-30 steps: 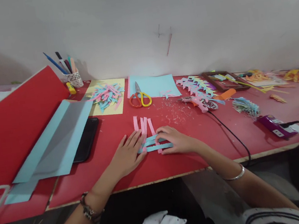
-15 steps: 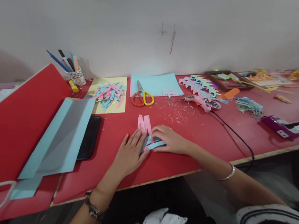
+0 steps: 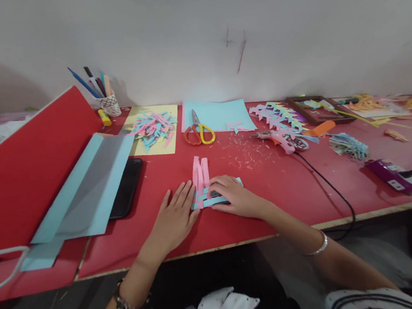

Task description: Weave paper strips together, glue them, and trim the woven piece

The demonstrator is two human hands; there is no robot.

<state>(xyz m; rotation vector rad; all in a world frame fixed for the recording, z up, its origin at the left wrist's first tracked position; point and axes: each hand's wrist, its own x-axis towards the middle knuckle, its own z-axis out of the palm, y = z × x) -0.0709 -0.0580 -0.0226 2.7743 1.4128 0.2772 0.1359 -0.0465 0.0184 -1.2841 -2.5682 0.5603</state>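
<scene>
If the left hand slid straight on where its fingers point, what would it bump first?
Most likely the pink paper strips, just ahead of the left hand, maybe even touching it.

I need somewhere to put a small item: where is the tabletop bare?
The red tabletop is bare between the right hand and the black cord; a narrower gap separates the phone from the left hand. Scissors, blue sheets and cut strips crowd the far side.
</scene>
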